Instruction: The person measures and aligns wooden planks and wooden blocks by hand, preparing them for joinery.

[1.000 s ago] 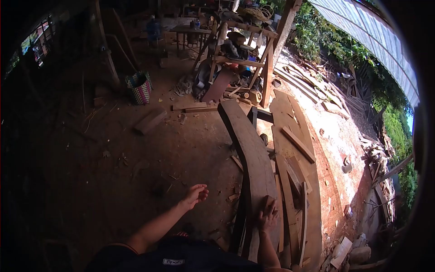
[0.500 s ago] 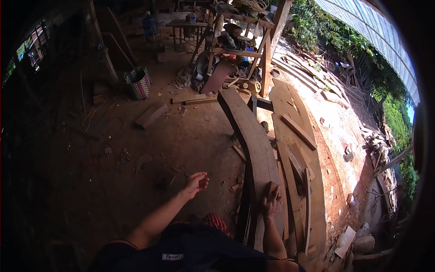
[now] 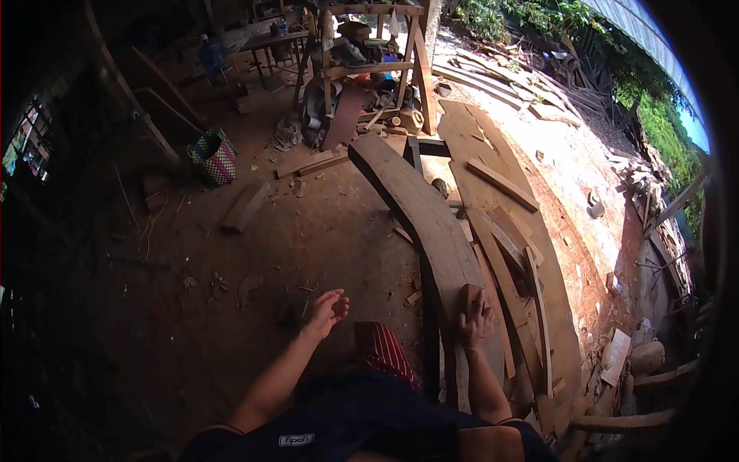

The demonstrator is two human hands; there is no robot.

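Observation:
A long, thick wooden plank [image 3: 435, 223] runs from beside my body away to the upper middle, its edges looking curved. Near its close end, my right hand [image 3: 476, 323] is wrapped over a small brown block [image 3: 471, 294] that rests on the plank's top face. My left hand [image 3: 329, 308] hangs in the air to the left of the plank, fingers loosely curled and apart, with nothing in it. Dark supports [image 3: 428, 331] show under the plank.
Right of the plank, a wide board [image 3: 550, 285] carries several loose strips [image 3: 502, 185]. A cluttered wooden rack [image 3: 369, 69] stands ahead. A woven basket [image 3: 215, 157] and a wood piece [image 3: 246, 206] are on the dirt floor at left.
The view has shifted, so the plank and rack sit differently in the frame. My right hand stays on the block near the same part of the plank. My left hand remains raised and empty.

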